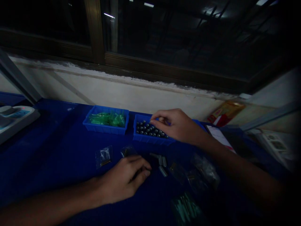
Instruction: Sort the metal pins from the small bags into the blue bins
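My right hand (176, 124) is over a blue bin (152, 140) that holds several small metal cylinders (148, 128) standing on end. Its thumb and forefinger are pinched together above them; whatever is between the tips is too dark to make out. Lower and to the left, my left hand (127, 177) rests close to the blue table, its fingers curled and the thumb tip near the forefinger. What it may hold is hidden. Just right of its fingertips lie several loose grey metal cylinders (162, 161). A clear bag (127, 151) with thin pieces lies behind its knuckles.
Left of the metal parts, another blue bin (105, 128) holds green plastic pieces (107, 118). A small clear bag (104, 156) lies in front of it. More clear bags (207, 171) and pale green strips (187, 207) lie at right. A white device (17, 121) stands far left.
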The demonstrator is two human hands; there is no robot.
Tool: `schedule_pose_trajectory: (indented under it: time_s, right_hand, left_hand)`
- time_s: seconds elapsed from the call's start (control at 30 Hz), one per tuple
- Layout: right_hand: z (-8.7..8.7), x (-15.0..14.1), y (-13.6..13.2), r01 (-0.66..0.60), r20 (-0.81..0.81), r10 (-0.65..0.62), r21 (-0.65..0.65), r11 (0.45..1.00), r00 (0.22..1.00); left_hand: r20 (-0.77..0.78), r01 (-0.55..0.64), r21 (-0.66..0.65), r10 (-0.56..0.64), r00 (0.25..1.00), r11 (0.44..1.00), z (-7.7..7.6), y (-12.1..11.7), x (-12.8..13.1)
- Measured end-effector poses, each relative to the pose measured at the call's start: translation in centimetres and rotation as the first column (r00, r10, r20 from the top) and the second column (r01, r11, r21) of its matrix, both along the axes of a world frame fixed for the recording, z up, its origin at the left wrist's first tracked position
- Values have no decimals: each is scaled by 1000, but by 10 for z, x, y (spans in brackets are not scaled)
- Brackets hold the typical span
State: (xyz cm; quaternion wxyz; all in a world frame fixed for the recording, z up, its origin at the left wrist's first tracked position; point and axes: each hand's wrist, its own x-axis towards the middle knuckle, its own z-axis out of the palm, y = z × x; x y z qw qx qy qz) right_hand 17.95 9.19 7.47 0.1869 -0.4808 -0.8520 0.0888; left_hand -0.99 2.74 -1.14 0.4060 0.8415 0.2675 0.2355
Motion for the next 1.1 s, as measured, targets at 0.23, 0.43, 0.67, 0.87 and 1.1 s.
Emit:
schedule_pose_trajectory:
  time_s: [0.23,0.43,0.67,0.87,1.1]
  right_hand:
    - [-59,37,-98,207,-195,-178,137,969,964]
    - [-83,25,-129,-92,-73,124,345,934,990]
    - [-93,35,-110,-50,94,11,427,903,996]
    - [-87,29,-109,75,-5,-77,279,957,997]
    - [-86,19,-119,60,56,-59,-5,998,997]
  left_hand:
    - [-286,68,364,41,957,929,6,9,13]
    - [-331,193,530,-8,943,826,4,11,44]
    - [-377,257,567,-31,926,782,-8,10,32]
    - [-315,123,479,39,948,869,-7,6,11]
    - [-244,35,328,49,969,944,-9,7,12]
